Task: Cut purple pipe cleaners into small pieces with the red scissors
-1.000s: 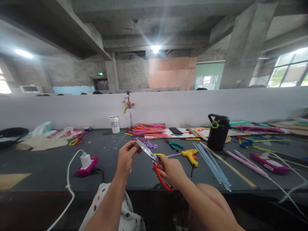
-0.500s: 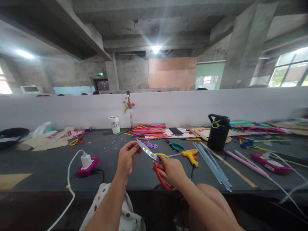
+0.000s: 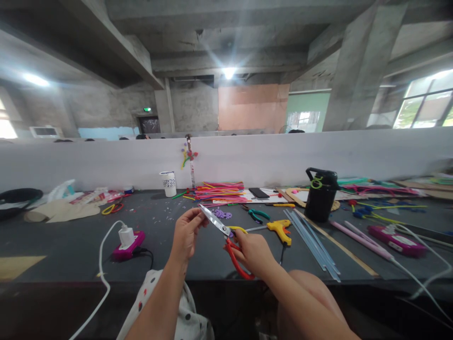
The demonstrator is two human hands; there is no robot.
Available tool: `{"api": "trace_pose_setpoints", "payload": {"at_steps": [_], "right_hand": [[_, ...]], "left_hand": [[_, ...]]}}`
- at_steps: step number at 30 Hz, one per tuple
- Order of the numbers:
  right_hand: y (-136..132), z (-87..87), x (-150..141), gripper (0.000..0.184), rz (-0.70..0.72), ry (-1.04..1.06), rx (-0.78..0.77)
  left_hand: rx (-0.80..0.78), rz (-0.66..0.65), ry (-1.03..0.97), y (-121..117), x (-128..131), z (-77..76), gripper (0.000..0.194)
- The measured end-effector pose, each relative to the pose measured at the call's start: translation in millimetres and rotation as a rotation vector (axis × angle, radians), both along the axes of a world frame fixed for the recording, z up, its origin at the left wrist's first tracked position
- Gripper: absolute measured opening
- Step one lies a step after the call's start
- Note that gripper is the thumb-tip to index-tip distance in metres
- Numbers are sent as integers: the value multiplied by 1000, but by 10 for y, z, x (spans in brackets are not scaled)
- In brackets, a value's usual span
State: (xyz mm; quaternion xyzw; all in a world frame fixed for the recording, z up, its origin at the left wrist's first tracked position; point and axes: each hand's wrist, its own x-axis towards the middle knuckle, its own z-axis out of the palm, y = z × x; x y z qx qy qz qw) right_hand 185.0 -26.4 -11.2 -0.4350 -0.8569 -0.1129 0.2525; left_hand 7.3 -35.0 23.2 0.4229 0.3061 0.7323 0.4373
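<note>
My right hand (image 3: 255, 252) is closed round the red handles of a pair of scissors (image 3: 216, 221), whose blades point up and to the left. The blade tips reach the fingers of my left hand (image 3: 187, 231). Thumb and fingers of that hand are pinched together, and whatever they hold is too small or hidden to make out. A yellow strip (image 3: 238, 229) shows beside the right hand, behind the scissors. Beyond the blades, small purple curled pieces (image 3: 222, 214) lie on the dark table (image 3: 159, 245).
Behind lie a bundle of pink pipe cleaners (image 3: 219, 192) and a phone (image 3: 258, 192). To the right are teal pliers (image 3: 258, 216), a yellow glue gun (image 3: 281, 230), glue sticks (image 3: 314, 248) and a black jug (image 3: 320, 198). A power strip (image 3: 127, 245) with a white cable is left.
</note>
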Motion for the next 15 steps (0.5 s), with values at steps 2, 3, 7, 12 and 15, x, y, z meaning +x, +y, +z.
{"api": "trace_pose_setpoints", "payload": {"at_steps": [2,3,7,12,15], "right_hand": [[2,-4,-1,35,1,5,4],[2,-6,-1,35,3,8,4],[4,-8,1,35,2,23,-4],[16,3,12,35,2,59,-41],[15,4,4,34,13,113,-87]], "left_hand": [[-3,-1,1,-3,0,3,14],[-4,0,1,-5,1,4,14],[-5,-1,-1,-8,1,12,14],[-14,-15,8,-2,-21,25,13],[-32,-29,16,8,-28,21,14]]}}
